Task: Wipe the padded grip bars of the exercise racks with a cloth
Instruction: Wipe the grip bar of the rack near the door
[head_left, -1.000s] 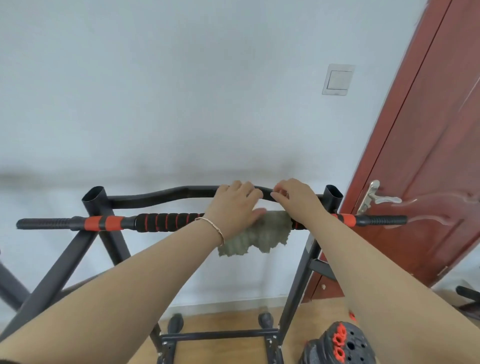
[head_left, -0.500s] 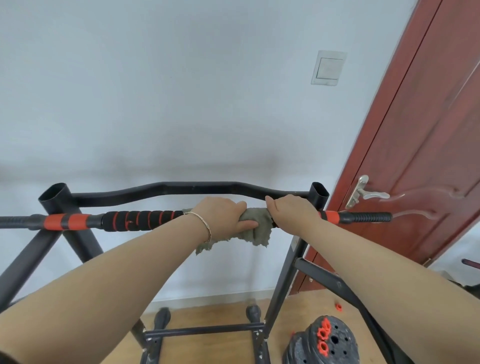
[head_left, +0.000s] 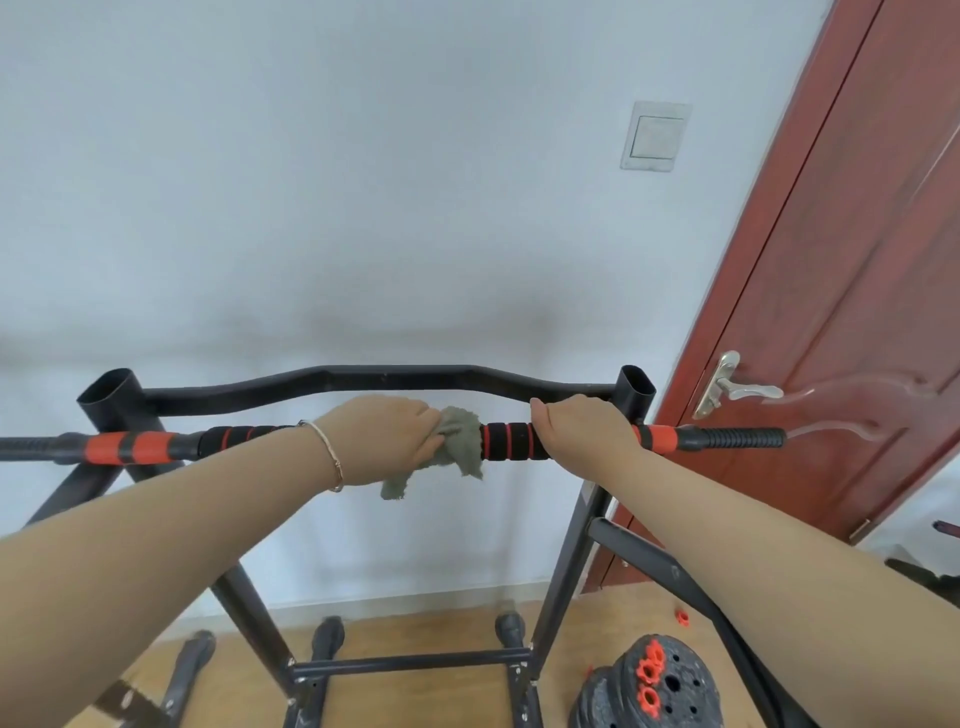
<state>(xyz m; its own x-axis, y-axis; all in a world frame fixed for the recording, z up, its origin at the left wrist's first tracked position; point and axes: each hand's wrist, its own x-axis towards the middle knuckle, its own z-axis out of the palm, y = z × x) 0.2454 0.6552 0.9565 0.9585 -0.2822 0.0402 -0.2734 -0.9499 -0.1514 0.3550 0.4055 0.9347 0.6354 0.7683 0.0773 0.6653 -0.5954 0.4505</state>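
A black and orange padded grip bar (head_left: 511, 440) runs across the black exercise rack (head_left: 363, 380) at chest height. My left hand (head_left: 387, 434) is closed around a grey-green cloth (head_left: 457, 447) wrapped on the bar near its middle, with a loose end hanging below. My right hand (head_left: 582, 423) grips the bar itself, to the right of the cloth, with a short stretch of black foam showing between the two hands. A thin bracelet is on my left wrist.
A red-brown door (head_left: 852, 322) with a silver handle (head_left: 737, 389) stands close to the bar's right end. A light switch (head_left: 655, 136) is on the white wall. Black weight plates (head_left: 654, 686) with orange collars lie on the wooden floor at lower right.
My left hand has slid the cloth to the left along the bar, away from my right hand, uncovering black foam between them. The view has shifted slightly.
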